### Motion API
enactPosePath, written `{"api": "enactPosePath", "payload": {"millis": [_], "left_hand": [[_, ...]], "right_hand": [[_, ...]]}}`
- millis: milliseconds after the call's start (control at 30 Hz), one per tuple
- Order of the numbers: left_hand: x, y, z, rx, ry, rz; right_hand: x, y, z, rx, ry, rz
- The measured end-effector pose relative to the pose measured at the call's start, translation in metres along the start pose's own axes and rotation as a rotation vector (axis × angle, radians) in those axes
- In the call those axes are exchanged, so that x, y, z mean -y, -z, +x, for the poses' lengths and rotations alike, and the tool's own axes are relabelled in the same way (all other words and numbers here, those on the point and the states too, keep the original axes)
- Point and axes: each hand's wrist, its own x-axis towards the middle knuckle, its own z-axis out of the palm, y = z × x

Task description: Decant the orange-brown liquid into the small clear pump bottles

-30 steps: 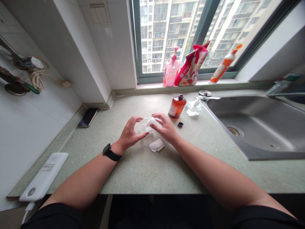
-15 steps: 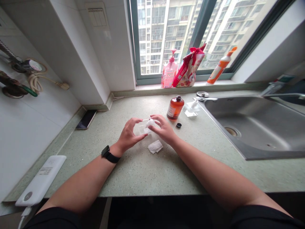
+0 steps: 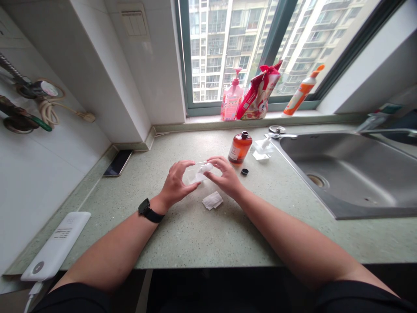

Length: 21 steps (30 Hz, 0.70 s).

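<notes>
Over the middle of the counter, a small clear plastic container (image 3: 192, 174) is held between my two hands. My left hand (image 3: 177, 182) grips its left side, thumb in front and fingers behind. My right hand (image 3: 224, 176) closes round the right end, where a rounded white piece (image 3: 206, 168) shows; its exact kind is unclear. A folded white tissue (image 3: 212, 200) lies just in front of the hands. Beyond my right hand stands an uncapped amber bottle (image 3: 239, 150), with its black cap (image 3: 244, 172) on the counter. Beside it is a clear piece with a white pump head (image 3: 262, 148).
A steel sink (image 3: 332, 204) is set in the right of the counter. On the left lie a phone (image 3: 117, 163) and a white power bank (image 3: 57, 245). A pink pump bottle (image 3: 231, 102), red bag (image 3: 259, 95) and orange bottle (image 3: 301, 93) stand on the windowsill.
The container and the white piece have tilted slightly in my hands, the white piece now lying flatter. Both hands keep nearly the same place.
</notes>
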Motion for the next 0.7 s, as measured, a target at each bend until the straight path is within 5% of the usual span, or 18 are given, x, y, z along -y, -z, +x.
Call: {"api": "enactPosePath", "payload": {"millis": [700], "left_hand": [[0.013,0.008,0.0,-0.107,0.06,0.104]], "right_hand": [[-0.006,0.031,0.01,-0.068,0.026,-0.099]]}}
